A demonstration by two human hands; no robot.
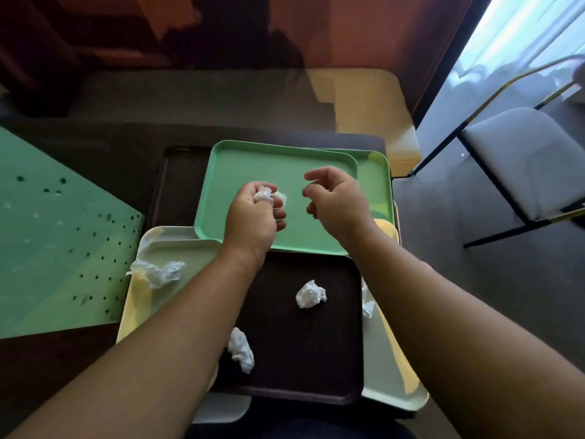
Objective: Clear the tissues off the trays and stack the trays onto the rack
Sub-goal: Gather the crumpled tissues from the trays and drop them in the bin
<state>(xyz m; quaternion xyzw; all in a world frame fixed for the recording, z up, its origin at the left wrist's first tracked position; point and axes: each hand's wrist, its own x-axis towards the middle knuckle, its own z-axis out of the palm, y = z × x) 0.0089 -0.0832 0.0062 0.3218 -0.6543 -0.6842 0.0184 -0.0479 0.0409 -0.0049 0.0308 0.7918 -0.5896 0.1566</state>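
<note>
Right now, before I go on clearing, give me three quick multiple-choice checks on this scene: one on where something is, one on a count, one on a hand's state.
1. Where does the crumpled tissue nearest the middle of the view lie?
A. on the dark brown tray
B. on the chair seat
C. on the green perforated panel

2. How many loose tissues lie fully on the dark brown tray?
A. none
B. two
C. five

3. What is the left hand doing?
A. lying flat on the table
B. gripping a tray's rim
C. gripping a wad of tissue

Answers:
1. A: the crumpled tissue sits on the dark brown tray.
2. B: that one and a second tissue near the tray's left edge are on it; others lie on the pale trays beside it.
3. C: the left hand has its fingers curled round a white wad of tissue above the green tray.
</note>
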